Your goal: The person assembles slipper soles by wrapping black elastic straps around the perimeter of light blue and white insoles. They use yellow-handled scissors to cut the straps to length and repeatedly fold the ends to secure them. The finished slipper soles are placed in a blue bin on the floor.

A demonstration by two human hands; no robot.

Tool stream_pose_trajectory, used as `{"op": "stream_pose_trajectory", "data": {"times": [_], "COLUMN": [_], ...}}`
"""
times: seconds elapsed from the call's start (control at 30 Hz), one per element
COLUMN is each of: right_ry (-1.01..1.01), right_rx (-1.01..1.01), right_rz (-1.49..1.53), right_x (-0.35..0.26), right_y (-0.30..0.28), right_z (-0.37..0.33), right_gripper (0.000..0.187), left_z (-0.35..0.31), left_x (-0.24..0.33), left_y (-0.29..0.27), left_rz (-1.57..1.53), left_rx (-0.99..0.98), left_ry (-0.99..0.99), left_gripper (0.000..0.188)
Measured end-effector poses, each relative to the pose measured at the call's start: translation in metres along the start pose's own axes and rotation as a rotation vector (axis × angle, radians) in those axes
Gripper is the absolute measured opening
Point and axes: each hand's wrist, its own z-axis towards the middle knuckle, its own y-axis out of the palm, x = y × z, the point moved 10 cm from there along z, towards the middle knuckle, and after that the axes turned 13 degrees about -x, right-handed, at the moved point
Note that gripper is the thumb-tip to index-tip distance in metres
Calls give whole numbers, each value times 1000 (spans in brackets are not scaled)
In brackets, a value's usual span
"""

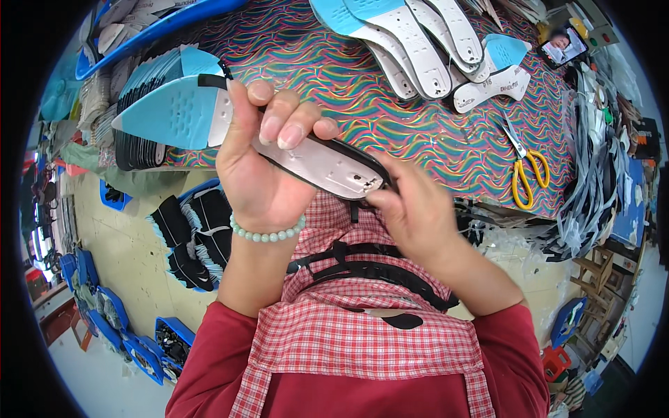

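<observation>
A shoe insole board (306, 157), light blue at the toe and pinkish white at the heel, is held up at a slant above the table's front edge. Black edging strip (359, 155) runs along its side and round the heel, and a short end hangs below. My left hand (268, 164), with a beaded bracelet, grips the middle of the board, thumb and fingers curled over it. At the heel, my right hand (421, 209) pinches the edge and the strip between thumb and fingers. Those right fingertips are partly hidden behind the heel.
Stacked edged insoles (143, 148) stand at left; loose insole boards (411, 45) lie at the back. Yellow-handled scissors (521, 151) rest at right, near a phone (561, 47) and hanging strips (592, 153). A blue tray (139, 38) sits back left; filled baskets stand on the floor.
</observation>
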Motion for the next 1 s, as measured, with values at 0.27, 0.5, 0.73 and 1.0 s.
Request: {"op": "stream_pose_trajectory", "data": {"times": [0.27, 0.5, 0.73, 1.0], "right_ry": [248, -98, -161, -79], "right_rx": [67, -235, -133, 356], "right_rz": [521, 40, 16, 374], "right_x": [32, -32, -50, -12], "right_y": [-18, -72, -101, -69], "right_z": [9, 29, 42, -6], "right_gripper": [29, 29, 65, 14], "left_z": [-41, 6, -2, -30], "left_x": [-32, 5, -22, -12], "left_y": [-34, 73, 71, 43], "left_rz": [757, 2009, 1674, 1125], "left_rx": [395, -486, -431, 130], "left_ry": [-451, -226, -419, -318], "left_gripper": [30, 32, 16, 42]}}
